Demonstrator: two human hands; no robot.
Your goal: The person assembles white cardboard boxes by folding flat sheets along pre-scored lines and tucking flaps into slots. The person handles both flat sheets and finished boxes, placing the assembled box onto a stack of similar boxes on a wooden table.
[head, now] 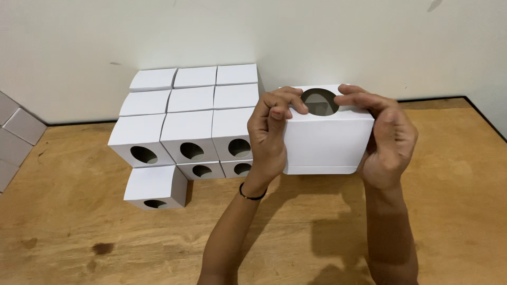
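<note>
forearms cut off at the lower edge. left hand (268, 138) and right hand (385, 138) clamp opposite sides of a white box (327, 142) held above the wooden bench (454, 211); its round top hole shows a dim, indistinct interior. beyond, stacked white boxes (190, 126) stand against the wall (253, 31), contents unseen.

Left forearm: rises from the bottom centre of the frame, a thin black band at the wrist.
Left hand (269, 138): centre of the frame, fingers curled inward, fingertips bent over near the top.
Right forearm: rises from the lower right of centre.
Right hand (387, 138): right of centre, palm facing left, fingers (355, 98) stretched leftward, clasping.
</note>
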